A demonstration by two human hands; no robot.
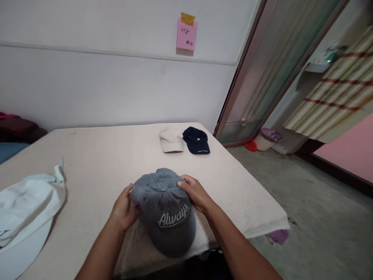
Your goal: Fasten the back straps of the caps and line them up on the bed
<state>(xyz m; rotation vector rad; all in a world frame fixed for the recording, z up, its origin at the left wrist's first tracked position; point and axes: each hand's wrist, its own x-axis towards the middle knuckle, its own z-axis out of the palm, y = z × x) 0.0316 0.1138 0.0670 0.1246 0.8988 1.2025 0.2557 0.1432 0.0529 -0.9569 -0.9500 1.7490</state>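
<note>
A white wall [101,89] rose beyond the gray cap [166,198], while a gray floor [300,186] spread to its right. A cream cloth [101,155] lay below the cap, its near edge by the brim, a broad stretch reaching from cap toward wall. A white cap [29,198] rested left of the gray cap, whose sides the left hand [124,208] and right hand [196,192] gripped. Beyond it, a beige cap [171,140] and navy cap [196,140] sat side by side.
</note>
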